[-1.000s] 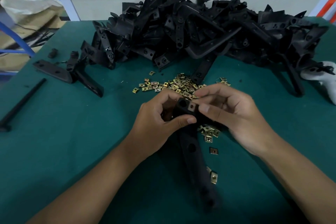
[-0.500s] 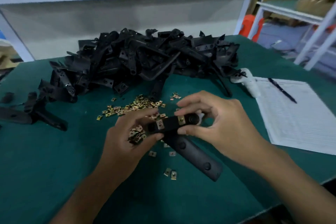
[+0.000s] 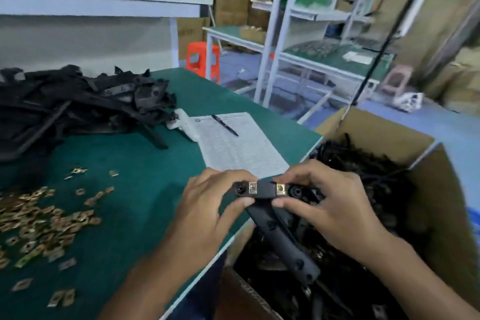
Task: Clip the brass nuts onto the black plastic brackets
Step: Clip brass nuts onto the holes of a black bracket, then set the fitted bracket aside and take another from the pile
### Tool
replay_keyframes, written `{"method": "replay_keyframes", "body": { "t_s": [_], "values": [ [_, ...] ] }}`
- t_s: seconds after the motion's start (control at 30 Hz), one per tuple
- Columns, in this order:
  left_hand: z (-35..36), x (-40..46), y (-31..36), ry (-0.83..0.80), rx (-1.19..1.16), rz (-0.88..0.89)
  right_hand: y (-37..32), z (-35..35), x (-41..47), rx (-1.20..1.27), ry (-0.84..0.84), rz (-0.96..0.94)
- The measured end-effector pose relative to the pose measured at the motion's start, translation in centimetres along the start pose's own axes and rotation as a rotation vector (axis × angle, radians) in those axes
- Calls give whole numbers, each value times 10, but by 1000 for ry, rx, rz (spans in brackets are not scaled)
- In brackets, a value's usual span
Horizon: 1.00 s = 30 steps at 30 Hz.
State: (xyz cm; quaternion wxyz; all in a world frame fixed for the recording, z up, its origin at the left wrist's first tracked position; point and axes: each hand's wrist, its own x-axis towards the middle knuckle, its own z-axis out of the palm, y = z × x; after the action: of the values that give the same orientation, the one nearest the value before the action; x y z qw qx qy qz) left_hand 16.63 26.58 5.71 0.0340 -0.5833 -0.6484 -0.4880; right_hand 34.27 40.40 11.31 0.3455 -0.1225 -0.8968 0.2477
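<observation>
Holding one black plastic bracket (image 3: 265, 193) between them, both hands hovered past the right edge of the green table (image 3: 145, 163), above an open cardboard box (image 3: 439, 205) packed with more dark parts. The left hand (image 3: 207, 212) pinched the bracket's left end, fingers curled over the top and thumb pressed underneath. The right hand (image 3: 330, 202) pinched the right end the same way, fingertips on the upper edge and thumb below. Two brass nuts (image 3: 266, 188) sat clipped on the bracket's short crossbar, one beside each hand, while its long arm slanted down toward the box.

On the table, a scatter of loose brass nuts (image 3: 44, 221) lay at the left, well apart from the hands. Behind it a big heap of black brackets (image 3: 78, 106) was piled up. A printed sheet of paper (image 3: 233, 143) lay near the table's right edge with a pen (image 3: 224, 125) on it, and a white object (image 3: 183, 122) rested against the heap. An orange stool (image 3: 204, 60) stood on the floor beyond.
</observation>
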Motion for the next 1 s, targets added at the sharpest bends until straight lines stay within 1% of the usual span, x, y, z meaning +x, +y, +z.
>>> {"method": "replay_keyframes", "body": {
  "t_s": [0.17,0.27,0.37,0.43,0.47,0.53,0.6,0.7,0.8,0.83,0.93,1.0],
  "values": [
    [65,25,28,-60,-74,70,21,-51,-37,-123,81,104],
    [87,35,40,-89,-90,81,24,-66,-48,-160,136,163],
    [97,40,46,-112,-95,72,33,-74,-54,-226,154,190],
    [103,39,47,-190,-128,38,41,-77,-57,-282,152,173],
    [106,37,47,-272,-148,-5,45,-77,-58,-323,129,169],
    [110,30,46,-426,-75,-86,52,-74,-61,-411,69,197],
    [107,23,42,-445,33,-82,56,-69,-62,-413,58,246],
    [90,19,31,-467,80,-142,58,-56,-56,-350,65,242],
    [66,7,10,-437,214,-204,56,-31,-42,-265,50,208],
    [56,3,2,-392,254,-223,55,-20,-37,-231,38,195],
    [13,-9,-26,-181,334,-301,46,15,-17,-123,-28,179],
    [-21,-28,-51,-99,446,-385,37,41,-5,-59,-96,165]
  ]
}}
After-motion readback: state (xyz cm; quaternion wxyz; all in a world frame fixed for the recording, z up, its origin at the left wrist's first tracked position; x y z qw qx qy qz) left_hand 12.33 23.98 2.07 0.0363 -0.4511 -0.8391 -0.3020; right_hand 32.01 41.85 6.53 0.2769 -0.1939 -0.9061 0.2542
